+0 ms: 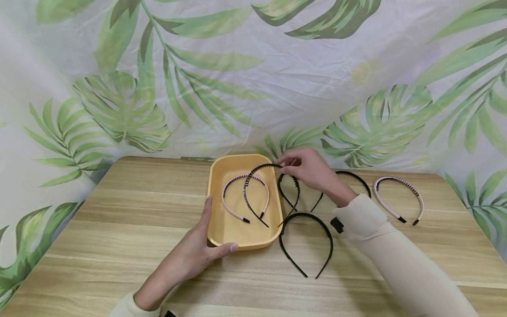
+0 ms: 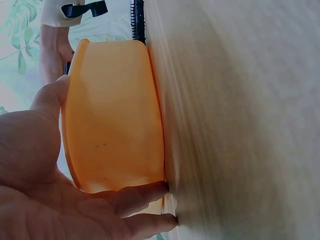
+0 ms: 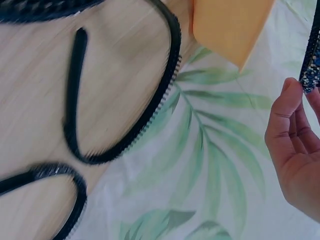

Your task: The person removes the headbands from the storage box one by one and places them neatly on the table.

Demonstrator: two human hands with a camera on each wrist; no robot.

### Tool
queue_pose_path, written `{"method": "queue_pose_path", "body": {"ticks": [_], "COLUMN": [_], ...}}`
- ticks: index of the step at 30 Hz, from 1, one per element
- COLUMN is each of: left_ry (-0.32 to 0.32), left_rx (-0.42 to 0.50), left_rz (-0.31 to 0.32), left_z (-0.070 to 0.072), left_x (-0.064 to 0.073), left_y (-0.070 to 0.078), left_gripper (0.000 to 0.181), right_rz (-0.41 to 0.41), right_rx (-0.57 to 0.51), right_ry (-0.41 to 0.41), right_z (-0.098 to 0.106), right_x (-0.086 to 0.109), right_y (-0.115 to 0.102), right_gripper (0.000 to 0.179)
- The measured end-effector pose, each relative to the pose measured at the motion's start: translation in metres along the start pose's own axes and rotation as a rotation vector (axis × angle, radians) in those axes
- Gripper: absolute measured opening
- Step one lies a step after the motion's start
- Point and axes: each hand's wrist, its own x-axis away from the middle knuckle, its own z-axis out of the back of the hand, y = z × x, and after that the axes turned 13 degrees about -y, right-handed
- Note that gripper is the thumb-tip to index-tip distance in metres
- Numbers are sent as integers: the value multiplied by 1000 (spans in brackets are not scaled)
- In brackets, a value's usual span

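A yellow tray (image 1: 253, 235) stands on the table, with a pink headband (image 1: 233, 214) lying inside. My left hand (image 1: 194, 252) holds the tray at its near left corner; the thumb lies on the near rim and the fingers spread along the outer wall (image 2: 115, 115). Above the tray's right side, my right hand (image 1: 310, 169) pinches a dark glittery headband (image 1: 246, 190) at the top of its arch. Its ends point down, one over the tray and the other past the right rim. The right wrist view shows sparkling beads on this headband (image 3: 311, 70) between thumb and fingers.
Right of the tray lie several black headbands, one nearer the front (image 1: 331, 246) and another partly behind the right forearm (image 1: 358, 178). A pink headband (image 1: 421, 204) lies farther right. A leaf-patterned cloth (image 1: 222, 97) hangs behind the wooden table (image 1: 130, 220).
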Motion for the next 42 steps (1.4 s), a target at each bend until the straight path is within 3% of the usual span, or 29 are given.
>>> {"method": "queue_pose_path", "body": {"ticks": [24, 31, 42], "left_ry": [-6, -4, -3], "left_rx": [4, 6, 10], "left_rz": [-1, 10, 7], "left_z": [0, -1, 0], "left_x": [0, 0, 0], "left_y": [1, 1, 0], "left_gripper": [131, 130, 131], "right_rz": [-101, -93, -133], "right_rx": [61, 92, 91], "right_ry": [18, 50, 27], "right_z": [22, 21, 13], "right_x": [81, 98, 125], "right_y": [43, 59, 87], "right_gripper": [22, 21, 21]}}
